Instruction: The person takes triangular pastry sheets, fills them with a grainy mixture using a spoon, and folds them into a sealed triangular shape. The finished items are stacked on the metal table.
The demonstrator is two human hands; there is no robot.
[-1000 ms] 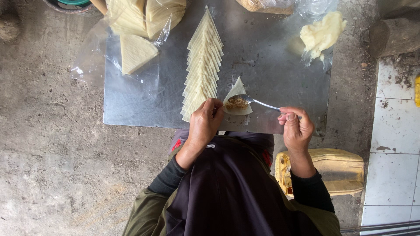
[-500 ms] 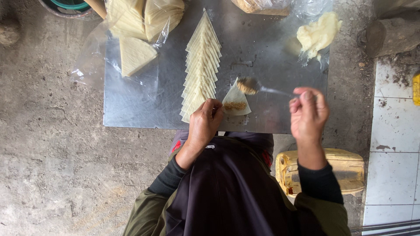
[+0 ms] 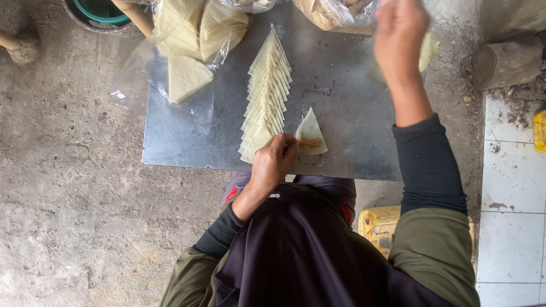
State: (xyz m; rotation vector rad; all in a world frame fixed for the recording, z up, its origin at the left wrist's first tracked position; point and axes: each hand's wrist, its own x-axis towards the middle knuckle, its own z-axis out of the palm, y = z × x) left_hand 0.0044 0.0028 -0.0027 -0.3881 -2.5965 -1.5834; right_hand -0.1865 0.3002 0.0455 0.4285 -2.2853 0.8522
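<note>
My left hand (image 3: 273, 164) rests at the near edge of a metal sheet (image 3: 187, 142) and pinches the left corner of a pale triangular pastry wrapper (image 3: 311, 133). A small heap of brown filling (image 3: 310, 142) lies on that wrapper. Just left of it runs a long overlapped row of triangular wrappers (image 3: 266, 96). My right hand (image 3: 398, 34) is stretched to the far edge, blurred, with its fingers curled. The spoon it carried a moment ago is hidden behind it. A pale lump in plastic (image 3: 427, 51) lies just beside that hand.
A clear plastic bag with stacked wrappers (image 3: 187, 40) sits at the far left of the sheet. A bag of brownish filling (image 3: 330, 14) is at the far edge. A green bucket (image 3: 102, 8), a stone (image 3: 506, 62), a yellow container (image 3: 375, 224) and white tiles (image 3: 512, 187) surround it.
My right hand has lifted the spoon off the wrapper and swung away to the far edge of the sheet. Filling now lies on the wrapper. The left hand has stayed put.
</note>
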